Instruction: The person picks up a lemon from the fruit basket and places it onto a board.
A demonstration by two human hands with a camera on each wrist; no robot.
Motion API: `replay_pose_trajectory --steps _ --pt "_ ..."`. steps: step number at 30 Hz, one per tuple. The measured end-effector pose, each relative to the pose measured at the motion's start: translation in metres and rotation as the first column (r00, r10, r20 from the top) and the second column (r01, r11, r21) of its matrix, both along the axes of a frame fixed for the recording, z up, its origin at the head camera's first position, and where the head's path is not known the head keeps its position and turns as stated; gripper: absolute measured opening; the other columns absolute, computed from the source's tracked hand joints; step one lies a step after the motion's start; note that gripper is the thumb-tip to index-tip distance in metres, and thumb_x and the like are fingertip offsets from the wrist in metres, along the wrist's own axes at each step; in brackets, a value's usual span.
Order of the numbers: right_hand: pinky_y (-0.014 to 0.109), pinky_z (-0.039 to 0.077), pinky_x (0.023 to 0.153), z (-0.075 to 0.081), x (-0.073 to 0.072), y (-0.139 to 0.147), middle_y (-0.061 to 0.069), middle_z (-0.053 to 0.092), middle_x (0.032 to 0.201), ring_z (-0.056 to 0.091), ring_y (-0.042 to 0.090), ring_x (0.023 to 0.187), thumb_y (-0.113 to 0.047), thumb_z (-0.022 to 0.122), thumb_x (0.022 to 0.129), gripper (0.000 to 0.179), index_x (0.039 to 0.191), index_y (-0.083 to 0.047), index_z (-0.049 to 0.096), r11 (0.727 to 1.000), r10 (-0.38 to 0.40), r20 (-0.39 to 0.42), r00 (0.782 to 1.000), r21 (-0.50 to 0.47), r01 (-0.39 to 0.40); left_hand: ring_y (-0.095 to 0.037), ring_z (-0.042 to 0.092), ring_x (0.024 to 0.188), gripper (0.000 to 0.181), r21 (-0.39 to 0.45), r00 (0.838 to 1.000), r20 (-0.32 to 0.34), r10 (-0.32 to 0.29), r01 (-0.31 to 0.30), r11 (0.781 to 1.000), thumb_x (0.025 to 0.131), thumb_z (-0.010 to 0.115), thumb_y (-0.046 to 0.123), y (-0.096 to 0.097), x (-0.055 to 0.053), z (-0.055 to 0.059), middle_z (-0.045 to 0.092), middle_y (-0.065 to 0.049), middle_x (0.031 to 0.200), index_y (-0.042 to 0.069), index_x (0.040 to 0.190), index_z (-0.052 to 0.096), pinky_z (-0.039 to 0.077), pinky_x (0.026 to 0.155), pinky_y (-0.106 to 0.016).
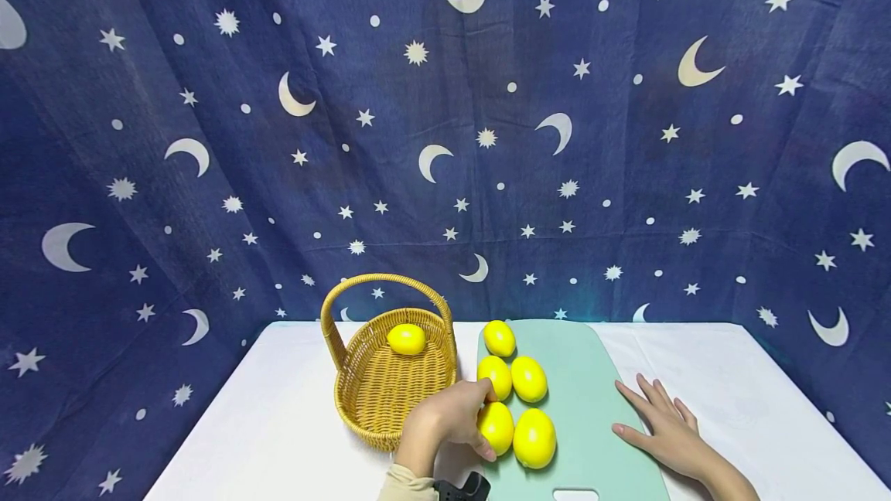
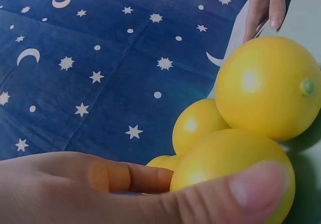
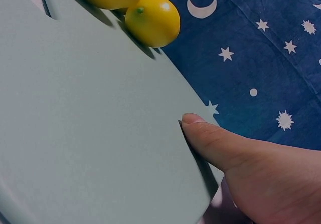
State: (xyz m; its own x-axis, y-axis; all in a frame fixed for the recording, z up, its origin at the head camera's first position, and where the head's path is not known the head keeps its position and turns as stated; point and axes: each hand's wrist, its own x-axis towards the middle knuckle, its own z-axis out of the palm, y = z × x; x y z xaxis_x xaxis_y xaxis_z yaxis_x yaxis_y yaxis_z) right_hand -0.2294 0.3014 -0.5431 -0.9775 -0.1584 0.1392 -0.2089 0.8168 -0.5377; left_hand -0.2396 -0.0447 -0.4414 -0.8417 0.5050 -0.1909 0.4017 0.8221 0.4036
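Observation:
My left hand (image 1: pixel 452 416) holds a yellow lemon (image 1: pixel 496 430) at the near left of the pale green cutting board (image 1: pixel 585 377), the thumb on its near side. In the left wrist view the thumb lies across that lemon (image 2: pixel 233 158) and a finger reaches behind it. Another lemon (image 1: pixel 534 439) sits close on its right, and several more stand farther back on the board. My right hand (image 1: pixel 668 435) is spread with straight fingers at the board's right edge, holding nothing. Its thumb (image 3: pixel 210 138) overlaps the board's edge in the right wrist view.
Left of the board stands a woven basket (image 1: pixel 346 400) with a tall arched handle (image 1: pixel 386 278); one lemon (image 1: pixel 407 339) lies inside. A white cloth (image 1: pixel 257 408) covers the table. Behind hangs a blue curtain (image 1: pixel 390 168) with moons and stars. The board has a slot near its front edge.

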Motion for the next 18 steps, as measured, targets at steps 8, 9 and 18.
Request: replay_pose_trajectory --steps 8,9,18 --pt "0.071 0.008 0.098 0.0002 -0.0005 0.0004 0.036 0.023 0.146 0.014 0.057 0.134 -0.046 0.066 0.082 0.072 0.139 -0.008 0.046 1.000 0.004 -0.005 1.000 0.001 -0.004 -0.004 0.049 0.073 0.054 0.051 0.999 0.020 -0.028 0.027 0.998 0.063 0.088 0.031 -0.0048 -0.0009 0.0001 0.054 0.009 0.084 0.017 0.106 0.058 0.044 0.068 -0.020" --pt "0.071 0.008 0.098 0.0001 -0.0006 0.0005 0.036 0.023 0.146 0.014 0.057 0.134 -0.046 0.066 0.082 0.072 0.139 -0.008 0.045 1.000 0.005 -0.006 1.000 0.001 -0.005 -0.003 0.049 0.073 0.054 0.056 0.999 0.023 -0.029 0.028 0.998 0.063 0.088 0.030 -0.0051 -0.0010 0.0002 0.054 0.009 0.084 0.017 0.106 0.058 0.044 0.068 -0.020" --pt "0.070 0.007 0.098 -0.0007 -0.0006 0.0009 0.036 0.022 0.146 0.012 0.057 0.135 -0.048 0.066 0.082 0.073 0.139 -0.008 0.045 1.000 0.005 0.000 1.000 -0.007 -0.005 -0.003 0.051 0.077 0.057 0.054 1.000 -0.010 -0.004 0.005 0.999 0.061 0.089 0.033 -0.0028 -0.0002 0.0005 0.059 0.008 0.089 0.017 0.108 0.060 0.046 0.072 -0.021"
